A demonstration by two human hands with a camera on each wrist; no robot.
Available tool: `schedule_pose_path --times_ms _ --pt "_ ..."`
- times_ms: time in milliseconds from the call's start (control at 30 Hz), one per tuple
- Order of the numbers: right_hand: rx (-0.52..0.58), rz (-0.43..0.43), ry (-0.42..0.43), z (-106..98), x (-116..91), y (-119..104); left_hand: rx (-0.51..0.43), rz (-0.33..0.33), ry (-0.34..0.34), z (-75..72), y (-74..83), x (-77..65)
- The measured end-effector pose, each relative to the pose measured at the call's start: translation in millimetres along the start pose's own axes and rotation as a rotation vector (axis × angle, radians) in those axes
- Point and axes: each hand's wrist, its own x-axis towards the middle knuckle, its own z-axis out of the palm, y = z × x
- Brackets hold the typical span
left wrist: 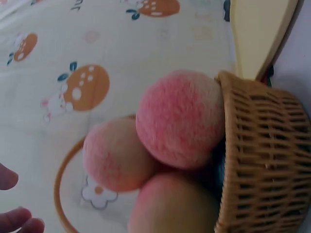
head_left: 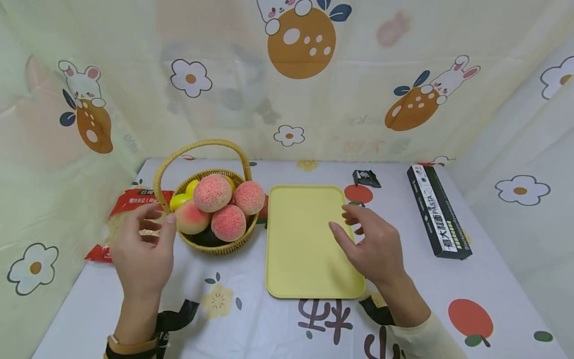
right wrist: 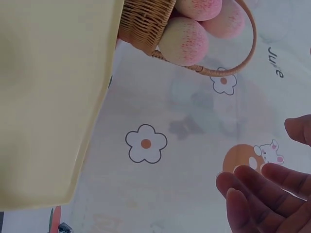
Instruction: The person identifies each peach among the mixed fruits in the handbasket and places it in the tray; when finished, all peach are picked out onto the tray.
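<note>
- Left hand (head_left: 143, 257): released, fingers loosely bent, thumb apart; grasps nothing. Positioned just beside the wicker basket (head_left: 230, 247), near the left foot of its handle (head_left: 204, 143).
- Right hand (head_left: 378, 244): released, fingers relaxed, nothing held; it hovers over the right side of the yellow tray (head_left: 305, 239).
- Location: basket on the left of the table, immediately left of the tray. Pink peaches (head_left: 213, 193) heaped in it, yellow fruits (head_left: 180, 200) behind and beside them.
- Handling, peaches (judged): fuzzy, matt surface, probably good grip; likely light, perhaps foam-like. Best hold: fingers and thumb around the widest part, from above.
- Handling, basket (judged): light, slightly springy weave; top of handle suits a lift, though the heaped load could roll.
- Handling, tray (judged): thin, stiff, smooth, rather slippery; hold by opposite rims.
</note>
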Motion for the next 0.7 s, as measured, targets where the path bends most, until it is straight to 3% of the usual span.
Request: schedule_pose_path --times_ms 133,200,433,567,700 --pt "0.020 0.019 -0.013 2 0 1 0.002 -0.133 -0.002 -6.3 -16.1 3.5" --pt "0.026 0.026 -0.018 3 0 1 -0.004 -0.213 -0.036 -6.2 -25.1 5.2" --pt "0.045 0.047 -0.026 3 1 0 -0.102 -0.560 -0.313 6.7 -55.0 17.0" --pt "0.067 0.065 -0.035 4 1 -1 -0.241 -0.664 -0.430 14.5 -68.5 19.2" --pt "0.082 0.076 -0.050 5 1 -1 -0.328 -0.709 -0.513 20.9 -76.6 19.0"
